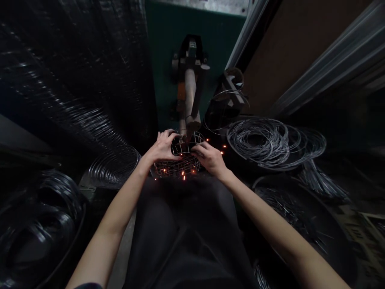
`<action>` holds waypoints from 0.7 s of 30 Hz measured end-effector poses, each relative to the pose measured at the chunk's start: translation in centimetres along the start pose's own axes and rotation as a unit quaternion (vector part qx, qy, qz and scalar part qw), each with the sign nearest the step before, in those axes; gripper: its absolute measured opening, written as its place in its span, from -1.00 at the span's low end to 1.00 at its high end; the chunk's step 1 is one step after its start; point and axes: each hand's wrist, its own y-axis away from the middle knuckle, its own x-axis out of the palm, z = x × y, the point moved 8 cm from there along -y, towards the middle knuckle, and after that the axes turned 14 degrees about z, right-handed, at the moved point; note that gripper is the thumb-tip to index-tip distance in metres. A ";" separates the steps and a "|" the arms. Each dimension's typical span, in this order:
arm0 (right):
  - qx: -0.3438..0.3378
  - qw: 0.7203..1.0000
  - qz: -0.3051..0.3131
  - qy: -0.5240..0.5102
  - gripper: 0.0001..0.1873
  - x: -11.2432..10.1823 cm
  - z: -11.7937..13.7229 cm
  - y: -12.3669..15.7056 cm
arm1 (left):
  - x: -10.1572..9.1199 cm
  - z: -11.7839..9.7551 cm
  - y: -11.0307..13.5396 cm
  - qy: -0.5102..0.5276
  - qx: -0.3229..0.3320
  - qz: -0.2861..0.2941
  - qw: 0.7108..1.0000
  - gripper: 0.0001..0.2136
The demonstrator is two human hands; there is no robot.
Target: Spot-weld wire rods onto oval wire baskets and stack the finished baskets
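A round wire basket (177, 166) sits low in front of me, under the metal arm of a welding machine (191, 96). Orange sparks fly off around it. My left hand (165, 146) is curled over the basket's left rim, thumb and fingers gripping the wire. On the right side, my right hand (209, 157) pinches at the rim beside the machine's tip; whatever thin piece is between its fingertips is too small to make out. The machine's tip reaches down between both hands into the basket's opening.
Coiled wire rings (261, 142) lie in a heap to the right. Below them a dark round tub (327, 224) holds short wire pieces. More wire coils (57, 200) stand at the left, near a row of hoops (112, 166). A container (225, 96) stands right of the machine.
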 end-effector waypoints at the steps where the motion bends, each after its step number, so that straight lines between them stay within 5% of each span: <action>1: 0.015 1.000 -0.022 -0.015 -0.83 -0.2 -0.3 0.1 | -0.1 0.1 0.0 0.001 -0.001 -0.002 1.000 -0.21; 6: 0.067 0.989 -0.082 -0.104 -0.91 -0.8 -2.3 -1.1 | -0.9 1.0 -1.3 0.005 -0.008 -0.002 1.000 -0.22; 12: 0.074 0.986 -0.058 -0.135 -0.82 -0.8 -3.2 -2.5 | -1.6 1.6 -2.4 0.003 -0.020 -0.007 1.000 -0.22; 17: 0.029 0.997 -0.043 -0.048 -0.77 -2.5 -4.5 -5.6 | -2.8 3.8 -1.5 0.156 0.009 -0.046 0.987 -0.14; 21: 0.017 0.995 0.084 0.046 -0.76 -1.6 -6.9 -10.8 | -3.3 7.8 -2.0 0.194 -0.053 -0.077 0.976 -0.45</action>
